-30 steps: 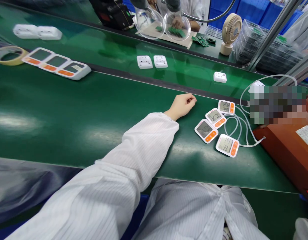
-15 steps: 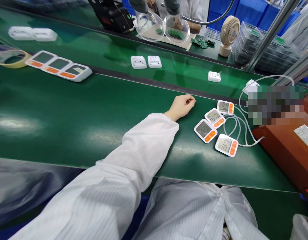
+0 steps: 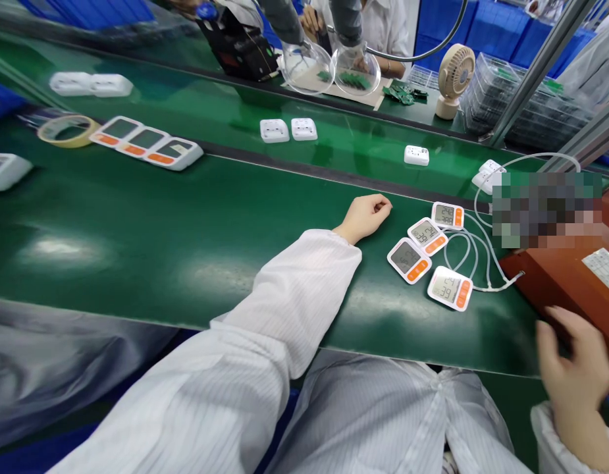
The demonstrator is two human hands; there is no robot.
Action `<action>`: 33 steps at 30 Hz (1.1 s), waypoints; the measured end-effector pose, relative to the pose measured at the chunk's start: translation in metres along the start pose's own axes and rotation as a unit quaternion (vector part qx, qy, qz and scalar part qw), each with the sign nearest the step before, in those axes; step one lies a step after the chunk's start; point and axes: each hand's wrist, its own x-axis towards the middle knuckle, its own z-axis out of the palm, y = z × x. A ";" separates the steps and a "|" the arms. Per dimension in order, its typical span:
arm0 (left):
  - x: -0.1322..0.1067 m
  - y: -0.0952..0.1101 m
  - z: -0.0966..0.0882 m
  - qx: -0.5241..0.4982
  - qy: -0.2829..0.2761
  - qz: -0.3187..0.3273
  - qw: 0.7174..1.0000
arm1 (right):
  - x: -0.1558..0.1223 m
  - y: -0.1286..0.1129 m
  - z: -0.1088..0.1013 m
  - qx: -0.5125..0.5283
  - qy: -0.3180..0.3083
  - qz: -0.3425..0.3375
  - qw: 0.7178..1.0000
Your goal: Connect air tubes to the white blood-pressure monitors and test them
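My left hand (image 3: 366, 217) rests on the green bench with its fingers loosely curled, and I see nothing in them. To the right of it lie several white blood pressure monitors with orange buttons, the closest being one with a dark screen (image 3: 409, 261). Another monitor (image 3: 450, 288) sits nearer the bench's front edge, its display lit with digits. Thin grey tubes (image 3: 475, 253) run from them toward a brown box (image 3: 556, 270). My right hand (image 3: 575, 362) hovers at the right in front of this box, slightly blurred, with thumb and fingers apart and nothing held.
Three joined monitors (image 3: 146, 141) lie at the left beside a tape roll (image 3: 70, 131). Several white units, one of them a small case (image 3: 416, 155), sit on the green belt behind a dark rail. Beyond are a small fan (image 3: 455, 72), two clear hoods and a co-worker's hand (image 3: 311, 21).
My right hand has come up into view at the lower right. White units on the belt have shifted. The view has turned slightly left, and my left hand stays in place.
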 end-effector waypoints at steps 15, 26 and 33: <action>-0.031 0.033 0.015 -0.130 0.034 -0.005 0.991 | 0.099 -0.091 0.059 -0.015 -0.318 -0.025 0.948; -0.055 0.066 0.017 -0.253 -0.091 0.100 0.958 | 0.133 -0.141 0.138 0.352 -0.105 0.053 0.929; -0.055 0.066 0.014 -0.391 -0.069 -0.002 0.918 | 0.103 -0.133 0.146 0.391 -0.145 -0.011 0.909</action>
